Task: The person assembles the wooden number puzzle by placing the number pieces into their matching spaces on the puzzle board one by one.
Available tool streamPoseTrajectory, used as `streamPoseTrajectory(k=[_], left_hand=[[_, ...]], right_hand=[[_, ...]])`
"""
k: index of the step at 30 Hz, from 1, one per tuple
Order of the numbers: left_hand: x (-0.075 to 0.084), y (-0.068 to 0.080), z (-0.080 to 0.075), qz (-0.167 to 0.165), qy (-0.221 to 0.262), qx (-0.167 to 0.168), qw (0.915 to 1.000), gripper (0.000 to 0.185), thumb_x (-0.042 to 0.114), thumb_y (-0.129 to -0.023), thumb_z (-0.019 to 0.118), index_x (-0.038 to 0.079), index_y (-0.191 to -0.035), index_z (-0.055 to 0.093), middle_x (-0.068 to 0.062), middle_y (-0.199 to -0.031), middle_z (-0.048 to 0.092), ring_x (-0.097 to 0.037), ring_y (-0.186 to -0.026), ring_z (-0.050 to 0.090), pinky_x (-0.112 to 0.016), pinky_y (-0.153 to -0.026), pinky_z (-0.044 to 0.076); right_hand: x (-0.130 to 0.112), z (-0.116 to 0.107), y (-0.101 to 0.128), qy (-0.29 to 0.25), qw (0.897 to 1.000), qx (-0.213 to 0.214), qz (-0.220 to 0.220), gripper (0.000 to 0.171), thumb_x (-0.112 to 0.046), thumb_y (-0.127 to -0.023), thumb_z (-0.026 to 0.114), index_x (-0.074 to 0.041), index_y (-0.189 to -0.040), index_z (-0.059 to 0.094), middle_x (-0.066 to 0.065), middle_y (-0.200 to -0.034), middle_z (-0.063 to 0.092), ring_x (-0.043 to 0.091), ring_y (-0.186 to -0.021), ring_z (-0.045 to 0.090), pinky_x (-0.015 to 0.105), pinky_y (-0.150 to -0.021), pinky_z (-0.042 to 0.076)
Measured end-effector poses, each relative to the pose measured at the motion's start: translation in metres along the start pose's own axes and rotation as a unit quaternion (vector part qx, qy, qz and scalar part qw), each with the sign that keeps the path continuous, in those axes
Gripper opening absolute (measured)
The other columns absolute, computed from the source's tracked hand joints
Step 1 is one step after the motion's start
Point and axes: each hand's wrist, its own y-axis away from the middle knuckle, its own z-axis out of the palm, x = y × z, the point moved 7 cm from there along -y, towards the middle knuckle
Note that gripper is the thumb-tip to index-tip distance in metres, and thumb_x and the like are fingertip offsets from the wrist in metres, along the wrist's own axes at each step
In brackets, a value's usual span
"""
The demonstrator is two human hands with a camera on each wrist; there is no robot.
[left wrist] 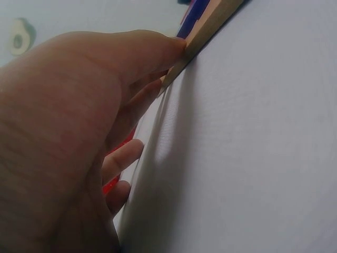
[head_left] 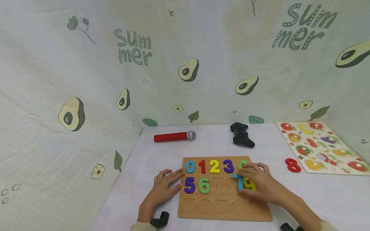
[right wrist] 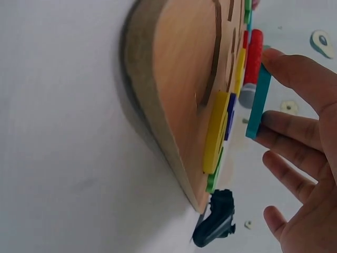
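A wooden number puzzle board lies on the table with 0, 1, 2, 3, 4, 5, 6 and a yellow 9 set on it. Between thumb and fingers, my right hand pinches a blue number 7 over the board's right half, beside the 9. In the right wrist view the blue 7 is held clear above the wood. My left hand has its fingers extended, thumb and fingertips resting at the board's left edge; the left wrist view shows the thumb against that edge.
A red number 8 lies right of the board, next to a fruit picture board. Behind stand a red microphone and a black game controller. Printed cloth hangs at the back and left.
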Motion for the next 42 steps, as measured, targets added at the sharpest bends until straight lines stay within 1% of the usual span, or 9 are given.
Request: streamPoseTrajectory(k=[6, 15, 21, 25, 32, 36, 39, 42], left_hand=[[0.0, -0.001, 0.001, -0.003, 0.0, -0.003, 1.0, 0.049, 0.046, -0.098, 0.06, 0.032, -0.144, 0.056, 0.011, -0.154, 0.044, -0.03, -0.138, 0.029, -0.062, -0.105, 0.019], [-0.001, -0.002, 0.002, -0.003, -0.002, -0.005, 1.0, 0.049, 0.047, -0.098, 0.059, 0.032, -0.145, 0.055, 0.012, -0.153, 0.044, -0.03, -0.139, 0.029, -0.061, -0.105, 0.019], [0.0, -0.002, 0.002, 0.002, -0.003, -0.003, 1.0, 0.049, 0.046, -0.098, 0.06, 0.031, -0.144, 0.056, 0.01, -0.154, 0.045, -0.03, -0.138, 0.029, -0.062, -0.104, 0.019], [0.0, -0.001, 0.001, 0.005, 0.001, -0.002, 1.0, 0.049, 0.045, -0.098, 0.06, 0.03, -0.144, 0.056, 0.009, -0.154, 0.044, -0.031, -0.138, 0.029, -0.062, -0.104, 0.02], [-0.003, 0.001, 0.002, 0.001, -0.004, -0.004, 1.0, 0.05, 0.049, -0.098, 0.059, 0.031, -0.144, 0.056, 0.011, -0.153, 0.045, -0.03, -0.137, 0.03, -0.062, -0.104, 0.02], [-0.002, 0.001, 0.001, 0.001, -0.001, -0.004, 1.0, 0.05, 0.049, -0.098, 0.058, 0.031, -0.145, 0.055, 0.011, -0.153, 0.045, -0.03, -0.138, 0.03, -0.062, -0.104, 0.02], [-0.001, 0.001, 0.0, 0.003, 0.001, -0.001, 1.0, 0.049, 0.047, -0.098, 0.059, 0.031, -0.144, 0.056, 0.01, -0.154, 0.045, -0.031, -0.137, 0.03, -0.062, -0.104, 0.02], [0.0, 0.001, -0.001, 0.007, 0.0, 0.002, 1.0, 0.049, 0.046, -0.098, 0.059, 0.03, -0.144, 0.056, 0.01, -0.154, 0.044, -0.031, -0.137, 0.03, -0.061, -0.104, 0.02]], right_hand=[[-0.006, 0.005, -0.003, -0.004, 1.0, 0.006, -0.02, 0.049, -0.045, -0.079, 0.083, -0.018, -0.118, 0.073, -0.012, -0.115, 0.067, 0.024, -0.122, 0.046, 0.061, -0.101, 0.02], [-0.016, 0.011, -0.009, -0.008, 1.0, -0.004, -0.028, 0.049, -0.047, -0.082, 0.08, -0.018, -0.121, 0.072, -0.008, -0.121, 0.064, 0.026, -0.125, 0.046, 0.061, -0.102, 0.019], [-0.023, 0.017, -0.014, -0.021, 0.999, -0.01, -0.043, 0.048, -0.042, -0.082, 0.081, -0.015, -0.121, 0.072, -0.005, -0.122, 0.066, 0.028, -0.126, 0.047, 0.06, -0.104, 0.017], [-0.025, 0.022, -0.017, -0.023, 0.999, -0.013, -0.043, 0.048, -0.043, -0.082, 0.081, -0.015, -0.121, 0.072, -0.002, -0.123, 0.065, 0.028, -0.126, 0.047, 0.063, -0.105, 0.018], [-0.032, 0.029, -0.021, -0.016, 0.998, -0.02, -0.05, 0.048, -0.047, -0.084, 0.079, -0.017, -0.121, 0.072, -0.006, -0.122, 0.064, 0.025, -0.125, 0.048, 0.064, -0.105, 0.019], [-0.035, 0.032, -0.025, -0.015, 0.999, -0.03, -0.042, 0.05, -0.048, -0.083, 0.079, -0.018, -0.122, 0.071, -0.005, -0.123, 0.065, 0.026, -0.127, 0.046, 0.064, -0.106, 0.018], [-0.037, 0.034, -0.027, -0.013, 0.999, -0.035, -0.038, 0.051, -0.047, -0.083, 0.079, -0.017, -0.123, 0.071, -0.003, -0.125, 0.065, 0.027, -0.129, 0.045, 0.066, -0.107, 0.017], [-0.04, 0.034, -0.03, -0.007, 0.999, -0.032, -0.044, 0.052, -0.046, -0.083, 0.079, -0.016, -0.124, 0.07, -0.002, -0.124, 0.065, 0.028, -0.128, 0.045, 0.067, -0.106, 0.017]])
